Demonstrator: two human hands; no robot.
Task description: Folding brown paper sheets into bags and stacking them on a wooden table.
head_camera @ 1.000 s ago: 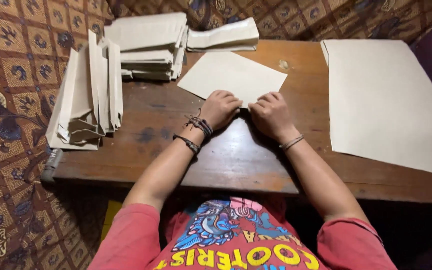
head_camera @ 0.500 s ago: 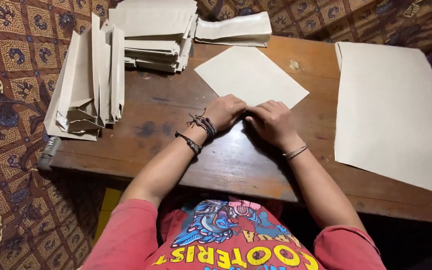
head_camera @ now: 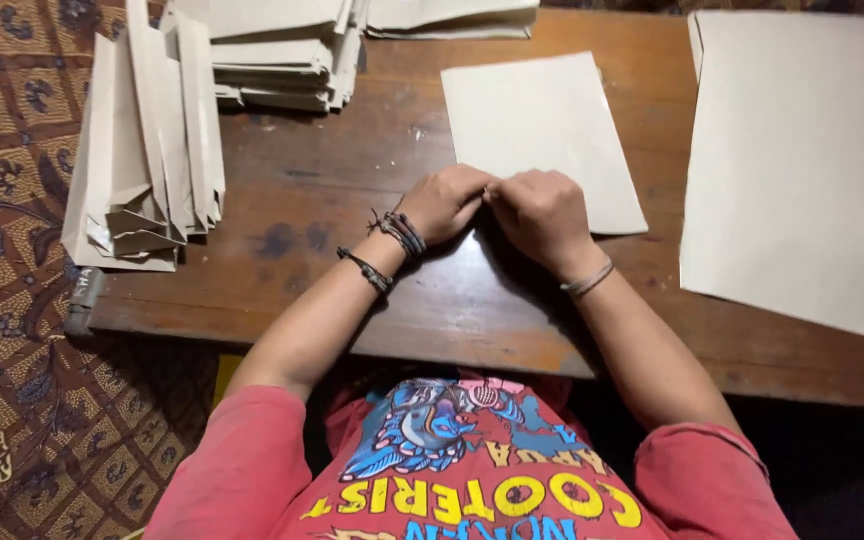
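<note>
Tan paper sheet (head_camera: pixel 542 120) lies flat mid-tabletop, near corner tucked under both hands. Left hand (head_camera: pixel 444 203) and right hand (head_camera: pixel 542 215) sit knuckle to knuckle, fingers curled and pinched down on the sheet's near edge; exact grip hidden under the knuckles. Step in hand looks like starting a fold or crease at that corner. Next move likely calls for keeping the edge pinned while running pressure along the line, sheet kept square. Larger tan sheets (head_camera: pixel 802 170) lie well apart at right. Folded paper bags (head_camera: pixel 147 150) fan out at left, hanging past the tabletop (head_camera: pixel 352 200) edge; another stack (head_camera: pixel 272 50) behind, far side.
</note>
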